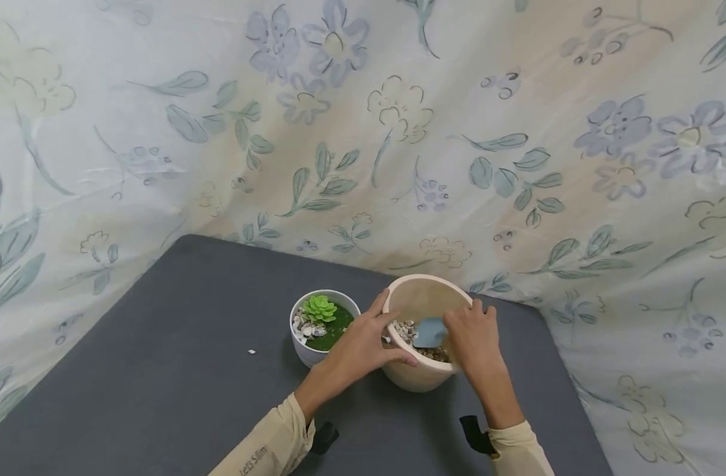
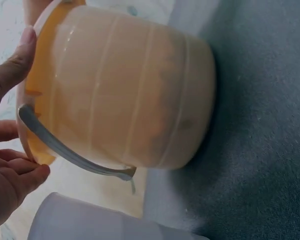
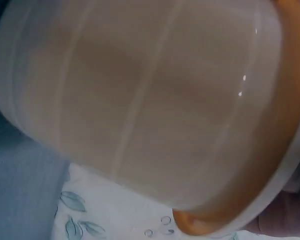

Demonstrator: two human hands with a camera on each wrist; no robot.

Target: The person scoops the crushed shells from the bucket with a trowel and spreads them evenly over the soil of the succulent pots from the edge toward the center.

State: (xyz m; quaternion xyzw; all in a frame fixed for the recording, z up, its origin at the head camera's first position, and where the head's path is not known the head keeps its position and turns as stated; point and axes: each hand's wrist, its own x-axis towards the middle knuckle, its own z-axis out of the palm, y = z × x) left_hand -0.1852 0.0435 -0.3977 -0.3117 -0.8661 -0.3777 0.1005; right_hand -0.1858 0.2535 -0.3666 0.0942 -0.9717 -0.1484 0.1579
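A cream bucket (image 1: pixel 416 380) stands on the dark table with stones (image 1: pixel 406 330) inside. My left hand (image 1: pixel 360 344) grips its rim on the left; in the left wrist view its thumb and fingertips press the rim, and a grey handle (image 2: pixel 72 152) hangs down the bucket's side. At the right of the opening, my right hand (image 1: pixel 473 334) has its fingers curled round a small shovel. The shovel's flat blue blade (image 1: pixel 430 332) shows among the stones, while its grip is hidden by the hand. Bucket wall (image 3: pixel 140 100) fills most of the right wrist view.
Left of the bucket stands a white pot (image 1: pixel 308 356) holding a green succulent (image 1: pixel 319 309), pale stones and moss. One white chip (image 1: pixel 252 352) lies on the table (image 1: pixel 161 370) farther left. A floral curtain (image 1: pixel 399 165) hangs behind the table's back edge.
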